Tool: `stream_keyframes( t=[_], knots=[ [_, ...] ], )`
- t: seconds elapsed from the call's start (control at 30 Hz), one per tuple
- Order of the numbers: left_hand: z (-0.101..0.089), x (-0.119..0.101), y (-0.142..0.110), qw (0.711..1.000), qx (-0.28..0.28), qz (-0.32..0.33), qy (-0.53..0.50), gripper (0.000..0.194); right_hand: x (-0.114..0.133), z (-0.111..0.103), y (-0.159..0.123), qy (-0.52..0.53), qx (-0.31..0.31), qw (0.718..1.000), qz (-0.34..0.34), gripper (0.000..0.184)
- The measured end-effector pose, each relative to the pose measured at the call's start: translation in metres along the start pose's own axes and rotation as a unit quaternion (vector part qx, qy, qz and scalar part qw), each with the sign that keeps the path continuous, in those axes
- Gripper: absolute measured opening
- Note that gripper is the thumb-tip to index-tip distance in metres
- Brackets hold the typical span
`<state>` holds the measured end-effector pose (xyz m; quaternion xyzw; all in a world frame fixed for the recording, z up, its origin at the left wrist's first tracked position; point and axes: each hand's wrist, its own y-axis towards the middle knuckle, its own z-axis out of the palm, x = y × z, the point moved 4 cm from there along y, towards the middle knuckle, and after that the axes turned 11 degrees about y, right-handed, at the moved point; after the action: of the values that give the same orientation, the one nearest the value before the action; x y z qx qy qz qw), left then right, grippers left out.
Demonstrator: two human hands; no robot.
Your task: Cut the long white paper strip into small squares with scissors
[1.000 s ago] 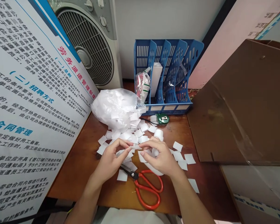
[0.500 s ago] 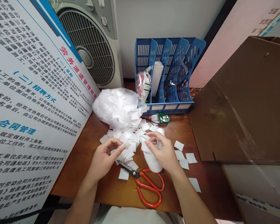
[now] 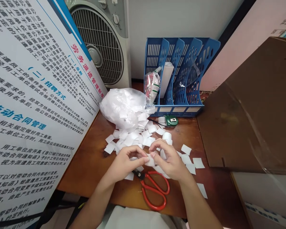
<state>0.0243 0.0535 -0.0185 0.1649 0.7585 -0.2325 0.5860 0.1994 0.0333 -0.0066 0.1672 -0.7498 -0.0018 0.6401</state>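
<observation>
My left hand (image 3: 130, 161) pinches a small white paper piece (image 3: 150, 161) between thumb and fingertips. Close beside it, my right hand (image 3: 170, 159) has its thumb and forefinger curled together at the same piece. A white roll (image 3: 166, 136) lies partly hidden under my right hand. Below the hands are red-handled scissors (image 3: 154, 190), their blades mostly covered by my left hand and paper. Many small white squares (image 3: 130, 138) are heaped just beyond my hands. More loose squares (image 3: 186, 159) lie to the right of my right hand.
A clear plastic bag (image 3: 124, 105) full of white pieces sits behind the heap. Near it are a green tape measure (image 3: 171, 121) and a blue file rack (image 3: 178, 109). A box fan (image 3: 105, 47) stands at the back, a printed board (image 3: 50, 105) left, a brown carton (image 3: 248, 121) right.
My hands have come together over the scissors, the left moving right and nearer to me. The paper piece is now between the two hands. The view has shifted slightly left.
</observation>
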Motion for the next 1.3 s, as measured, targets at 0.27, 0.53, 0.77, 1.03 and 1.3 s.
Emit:
stream_keyframes(
  t=[0.27,0.53,0.77,1.03,1.3],
  knots=[
    [0.0,0.008,0.001,0.992,-0.103,-0.023,-0.068,0.035,0.001,-0.002,0.003,-0.009,-0.018,1.0,-0.005,0.008],
    [0.004,0.021,-0.001,0.986,-0.122,-0.059,-0.095,0.03,-0.007,-0.002,0.005,-0.031,-0.087,0.994,-0.062,0.015],
    [0.005,0.023,-0.001,0.982,-0.129,-0.066,-0.122,0.029,-0.008,0.0,0.007,-0.055,-0.096,0.99,-0.083,0.017],
    [0.006,0.025,0.0,0.984,-0.114,-0.06,-0.122,0.029,-0.009,-0.001,0.007,-0.036,-0.056,0.998,-0.017,0.014],
    [0.005,0.015,-0.006,0.996,-0.034,-0.079,-0.034,0.03,-0.003,0.002,0.013,-0.076,0.052,0.996,0.01,0.01]
  ],
)
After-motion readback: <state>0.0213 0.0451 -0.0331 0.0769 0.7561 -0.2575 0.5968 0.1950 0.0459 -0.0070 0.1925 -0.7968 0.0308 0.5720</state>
